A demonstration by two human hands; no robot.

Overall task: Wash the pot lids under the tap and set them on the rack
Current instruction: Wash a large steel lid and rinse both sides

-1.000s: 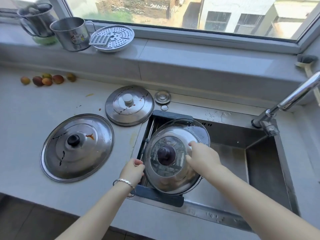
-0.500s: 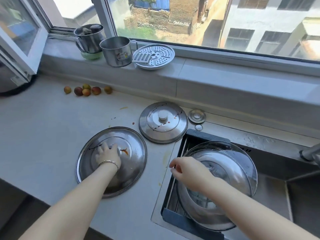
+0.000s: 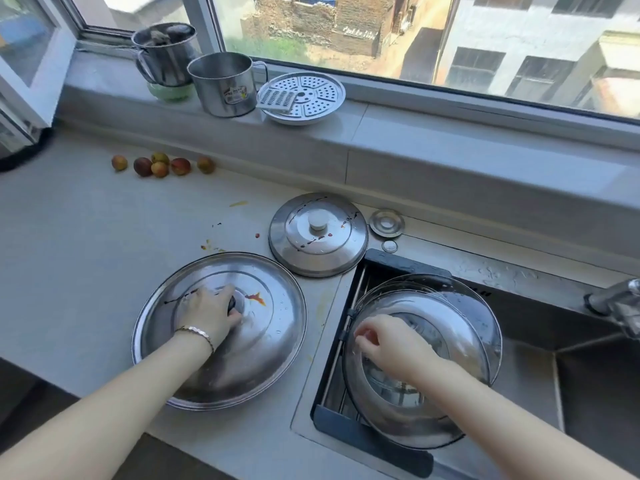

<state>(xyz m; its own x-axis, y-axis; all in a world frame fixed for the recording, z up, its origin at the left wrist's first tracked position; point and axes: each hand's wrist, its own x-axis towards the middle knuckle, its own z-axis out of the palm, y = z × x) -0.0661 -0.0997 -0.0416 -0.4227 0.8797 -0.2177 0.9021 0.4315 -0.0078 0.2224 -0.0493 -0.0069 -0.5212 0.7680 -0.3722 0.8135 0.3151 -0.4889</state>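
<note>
1. Left hand [image 3: 211,315] grips the knob of the large steel lid [image 3: 270,341], which lies flat on the counter [image 3: 86,254]. Right hand [image 3: 391,344] covers the glass lid [image 3: 433,420] on the rack [image 3: 367,441] (grip not discernible).
2. Advise lifting straight up by the knob; the stained surface is likely slippery.
3. Small steel lid [image 3: 318,237] lies just beyond; the racked lid narrows the path to the tap [image 3: 616,303].

The large lid [image 3: 221,341] and smaller lid [image 3: 318,237] are shiny, stained steel. The racked lid [image 3: 450,344] combines polished metal with clear glass. The worktop [image 3: 86,237] looks matt, pale stone.
</note>
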